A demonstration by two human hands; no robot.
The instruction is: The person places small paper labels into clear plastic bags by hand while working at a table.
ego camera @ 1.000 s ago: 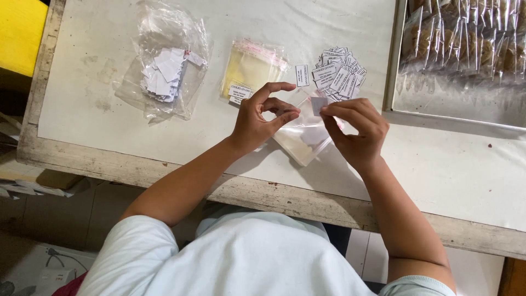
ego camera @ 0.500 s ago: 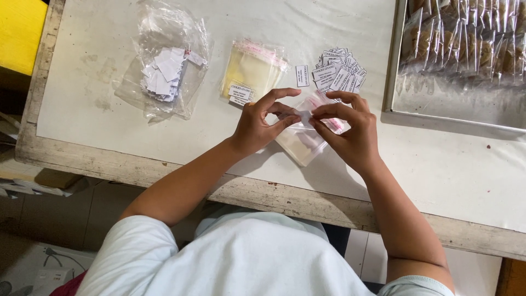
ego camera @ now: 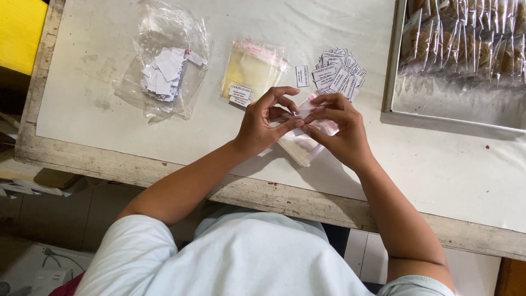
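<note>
My left hand [ego camera: 264, 121] and my right hand [ego camera: 341, 130] meet over the table, and both pinch the top of a small clear plastic bag [ego camera: 298, 147] that hangs down between them. The fingertips of the two hands touch at the bag's mouth. Just beyond the hands lies a heap of small white printed labels [ego camera: 337, 75], and one label [ego camera: 302, 76] lies apart to its left. A stack of clear bags with a pink strip [ego camera: 251, 70] rests further left, with two labels at its near edge.
A crumpled clear bag of white paper slips [ego camera: 164, 71] lies at the left of the white table [ego camera: 449, 170]. A metal tray [ego camera: 392, 82] with several wrapped cookies [ego camera: 466, 38] stands at the back right. A yellow object [ego camera: 21, 30] is at the far left.
My right hand has moved left to meet my left hand, and both now pinch the bag's top together. The bag has been drawn up between the fingers.
</note>
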